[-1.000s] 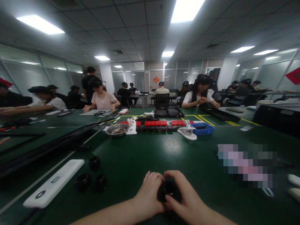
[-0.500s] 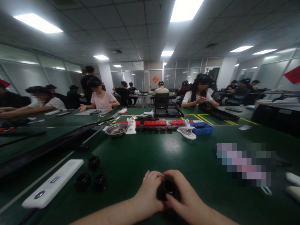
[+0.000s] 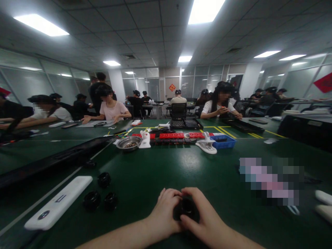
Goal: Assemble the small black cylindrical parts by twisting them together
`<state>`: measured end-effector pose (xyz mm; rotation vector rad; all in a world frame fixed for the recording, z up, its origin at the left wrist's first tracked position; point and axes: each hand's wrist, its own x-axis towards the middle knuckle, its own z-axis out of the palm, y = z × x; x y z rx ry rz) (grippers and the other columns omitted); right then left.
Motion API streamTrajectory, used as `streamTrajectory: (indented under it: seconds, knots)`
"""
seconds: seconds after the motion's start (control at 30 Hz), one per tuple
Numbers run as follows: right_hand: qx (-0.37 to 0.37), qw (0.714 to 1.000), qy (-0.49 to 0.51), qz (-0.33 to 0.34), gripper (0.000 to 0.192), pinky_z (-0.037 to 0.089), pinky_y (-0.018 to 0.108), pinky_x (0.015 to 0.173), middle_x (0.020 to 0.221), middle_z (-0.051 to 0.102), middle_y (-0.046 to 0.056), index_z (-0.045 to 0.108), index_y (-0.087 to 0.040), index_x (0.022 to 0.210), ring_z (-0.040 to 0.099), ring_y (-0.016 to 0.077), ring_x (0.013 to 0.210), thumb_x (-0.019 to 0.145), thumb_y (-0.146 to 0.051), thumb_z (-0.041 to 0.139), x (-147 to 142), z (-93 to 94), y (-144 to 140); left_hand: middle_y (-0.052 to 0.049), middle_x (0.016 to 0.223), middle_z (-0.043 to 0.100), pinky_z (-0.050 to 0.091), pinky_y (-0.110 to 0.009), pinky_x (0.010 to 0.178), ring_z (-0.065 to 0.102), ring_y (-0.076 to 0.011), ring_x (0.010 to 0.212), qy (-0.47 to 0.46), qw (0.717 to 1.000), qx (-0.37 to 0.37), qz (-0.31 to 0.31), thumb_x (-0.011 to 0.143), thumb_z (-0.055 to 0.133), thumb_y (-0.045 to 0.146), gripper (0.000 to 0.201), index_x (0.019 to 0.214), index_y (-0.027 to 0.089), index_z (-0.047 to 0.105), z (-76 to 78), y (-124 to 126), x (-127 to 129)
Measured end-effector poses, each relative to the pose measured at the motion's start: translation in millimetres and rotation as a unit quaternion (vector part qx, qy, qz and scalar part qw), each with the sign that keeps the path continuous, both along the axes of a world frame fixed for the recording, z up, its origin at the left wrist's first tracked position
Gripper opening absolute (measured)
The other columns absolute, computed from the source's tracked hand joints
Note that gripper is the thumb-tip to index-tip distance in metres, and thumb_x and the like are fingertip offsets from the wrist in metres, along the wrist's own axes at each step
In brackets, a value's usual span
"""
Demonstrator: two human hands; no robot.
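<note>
I hold a small black round part [image 3: 186, 208] low over the green table [image 3: 166, 173], my left hand [image 3: 163, 212] and right hand [image 3: 204, 221] both closed around it from either side. Left of that part lie three more black parts [image 3: 101, 193] and a white bar [image 3: 58, 203]. Beyond it, a steel bowl [image 3: 129, 143] holds small dark pieces, and a blue tray [image 3: 223, 141] a dark item.

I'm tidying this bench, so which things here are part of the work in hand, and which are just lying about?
In hand:
- small black round part, gripped by left hand and right hand
- three matching black round parts close by on the left

Lying about:
- white flat device
- metal bowl
- blue tray
- red blocks
</note>
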<state>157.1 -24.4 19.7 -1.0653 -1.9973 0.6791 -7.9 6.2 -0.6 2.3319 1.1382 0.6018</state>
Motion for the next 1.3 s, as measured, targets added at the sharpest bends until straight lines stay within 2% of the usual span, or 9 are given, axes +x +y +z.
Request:
streamTrajectory:
  seconds: [0.13,0.23,0.33,0.6,0.7,0.83,1.03,1.13,1.3]
  knots:
    - [-0.029,0.999,-0.008,-0.029,0.043,0.042,0.040,0.087,0.103,0.055,0.009,0.047,-0.017,0.106,0.052,0.0239,0.097,0.065,-0.012,0.058,-0.7,-2.3,2.5,-0.006,0.107,0.053,0.018,-0.050,0.101,0.045,-0.0267,0.104,-0.002,1.000,0.001,-0.008,0.053,0.076,0.034,0.050,0.098,0.022,0.061,-2.3,1.2,-0.5]
    - [-0.020,1.000,-0.003,0.019,0.046,0.041,0.039,0.090,0.108,0.055,0.009,0.044,-0.018,0.112,0.052,0.0223,0.101,0.067,-0.007,0.049,1.2,-0.5,-0.7,-0.005,0.107,0.052,0.019,-0.050,0.101,0.045,-0.0266,0.104,-0.002,1.000,-0.001,-0.008,0.053,0.077,0.035,0.058,0.106,0.022,0.057,-1.4,1.0,-0.8]
    - [0.009,0.998,0.001,0.066,0.056,0.039,0.038,0.093,0.115,0.051,0.009,0.040,-0.019,0.118,0.049,0.0217,0.106,0.064,-0.004,0.047,3.4,3.0,-3.7,-0.005,0.105,0.053,0.019,-0.049,0.101,0.045,-0.0259,0.103,-0.002,1.000,0.003,-0.006,0.054,0.076,0.034,0.055,0.104,0.021,0.058,-1.8,1.1,-1.3]
    - [-0.011,1.000,-0.007,-0.022,0.043,0.043,0.040,0.087,0.103,0.056,0.009,0.047,-0.018,0.107,0.053,0.0235,0.097,0.066,-0.013,0.058,1.4,-1.7,2.5,-0.004,0.108,0.052,0.018,-0.051,0.101,0.044,-0.0271,0.105,0.000,1.000,0.007,-0.010,0.053,0.077,0.038,0.052,0.100,0.024,0.060,-4.6,2.4,-1.7]
    - [-0.005,1.000,0.002,0.011,0.045,0.042,0.040,0.089,0.107,0.056,0.009,0.045,-0.019,0.111,0.053,0.0227,0.100,0.067,-0.009,0.049,2.5,-2.1,0.4,-0.004,0.109,0.052,0.019,-0.051,0.101,0.044,-0.0270,0.105,0.003,1.000,0.004,-0.013,0.055,0.075,0.040,0.057,0.107,0.025,0.056,-3.6,2.3,-1.8]
    - [0.030,0.999,0.004,0.045,0.054,0.039,0.041,0.094,0.117,0.051,0.010,0.039,-0.020,0.118,0.048,0.0230,0.109,0.067,-0.007,0.047,4.3,0.1,-3.3,-0.005,0.110,0.051,0.019,-0.050,0.101,0.043,-0.0275,0.106,0.006,1.000,0.004,-0.013,0.055,0.074,0.040,0.052,0.102,0.023,0.059,-5.0,2.9,-2.6]
    - [-0.010,0.999,-0.007,-0.036,0.051,0.041,0.041,0.090,0.108,0.052,0.010,0.043,-0.018,0.112,0.050,0.0247,0.102,0.063,-0.014,0.060,0.9,-1.3,1.4,-0.006,0.111,0.051,0.019,-0.052,0.100,0.044,-0.0278,0.106,0.003,1.000,0.009,-0.015,0.056,0.075,0.041,0.049,0.099,0.024,0.060,-7.4,3.5,-3.3]
    - [-0.035,0.998,-0.006,-0.049,0.051,0.043,0.040,0.086,0.101,0.055,0.008,0.045,-0.018,0.107,0.053,0.0236,0.096,0.060,-0.012,0.062,-0.2,-3.5,2.8,-0.005,0.110,0.051,0.019,-0.051,0.100,0.044,-0.0277,0.105,0.002,1.000,0.008,-0.015,0.055,0.075,0.039,0.049,0.099,0.024,0.060,-5.0,2.3,-2.5]
    - [-0.001,1.000,0.003,0.022,0.054,0.039,0.041,0.093,0.114,0.052,0.009,0.039,-0.020,0.116,0.049,0.0223,0.107,0.065,-0.005,0.048,2.5,-3.5,-1.6,-0.004,0.108,0.052,0.018,-0.049,0.102,0.044,-0.0267,0.105,0.007,1.000,0.005,-0.011,0.056,0.074,0.036,0.050,0.102,0.024,0.059,-1.6,0.6,-1.9]
